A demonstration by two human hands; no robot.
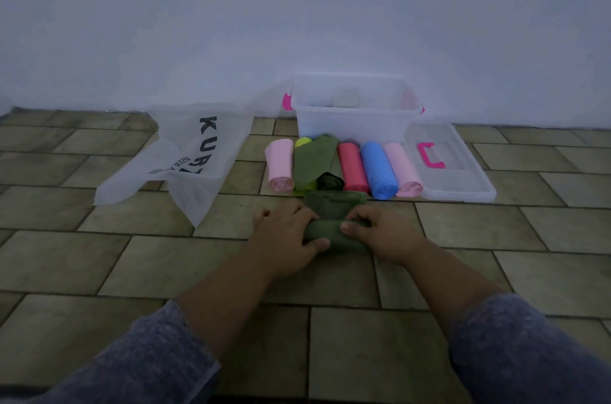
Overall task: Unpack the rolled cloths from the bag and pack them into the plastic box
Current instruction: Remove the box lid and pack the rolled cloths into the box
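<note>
On the floor, in front of the row of rolls before the plastic box (353,119), both hands' fingers (299,215) press a half-rolled green cloth (334,228), soft, light and likely to unroll unless gripped around its middle.

The white translucent bag (185,155), lying flat on the floor at centre left of the frame, carries the only print that can be read. Large dark capitals run down its face and spell "KUR"; a fold in the bag cuts off whatever follows. Beside them, lower on the bag, runs a line of much smaller dark lettering that seems to start "PAZZE A", but it is too small and creased to read with any certainty.
</note>
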